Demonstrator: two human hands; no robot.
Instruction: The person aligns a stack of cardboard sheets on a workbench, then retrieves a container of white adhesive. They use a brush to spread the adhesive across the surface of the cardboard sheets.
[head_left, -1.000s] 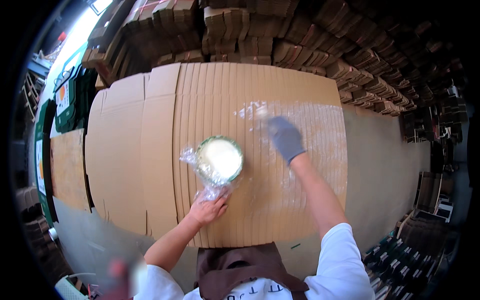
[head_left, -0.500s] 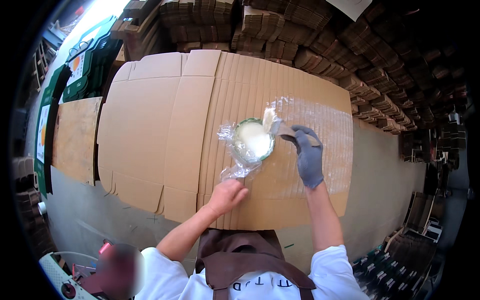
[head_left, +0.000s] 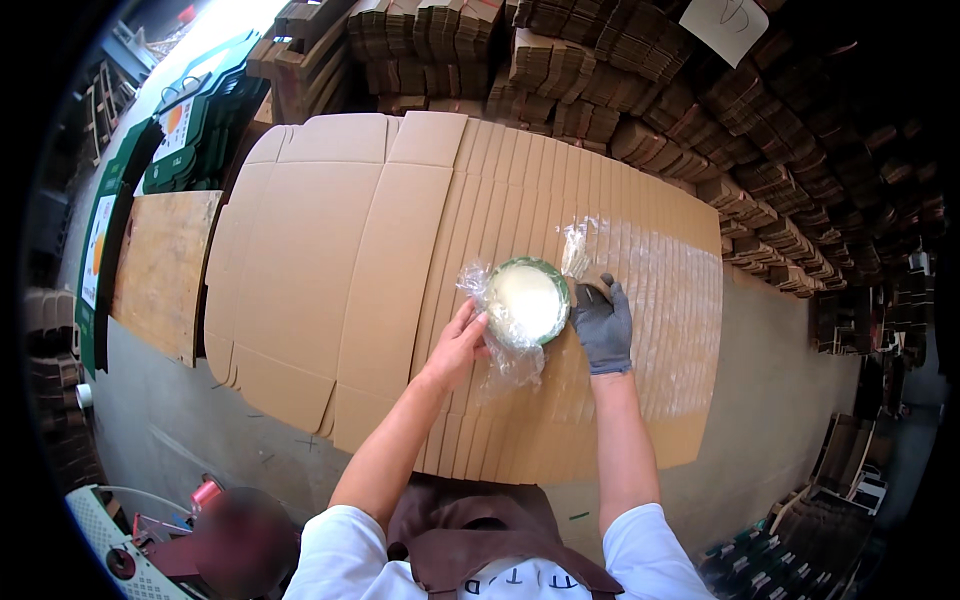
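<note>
A round green-rimmed bowl (head_left: 556, 337) of creamy white paste (head_left: 527, 299) stands on a stack of overlapping cardboard sheets (head_left: 300, 205). Crumpled clear plastic film (head_left: 512, 355) hangs over its left and near rim. My bare left hand (head_left: 459, 345) is at the bowl's left side, touching the film, its fingers somewhat apart. In its grey glove, my right hand (head_left: 603, 325) grips a brush by its handle, close against the bowl's right side. The brush's pale bristles (head_left: 574, 251) point away from me, over the cardboard; part of the handle is hidden by the glove.
Wet, shiny streaks (head_left: 660, 310) cover the ridged cardboard on the right. Bundled cardboard stacks (head_left: 560, 65) line the far side and right. At left are a wooden board (head_left: 165, 270) and green printed cartons (head_left: 205, 125). A dark red machine (head_left: 240, 540) stands at lower left.
My left hand has moved forward from the near cardboard to the bowl's left side. My right hand has brought the brush down and nearer the bowl. The whole view has shifted slightly.
</note>
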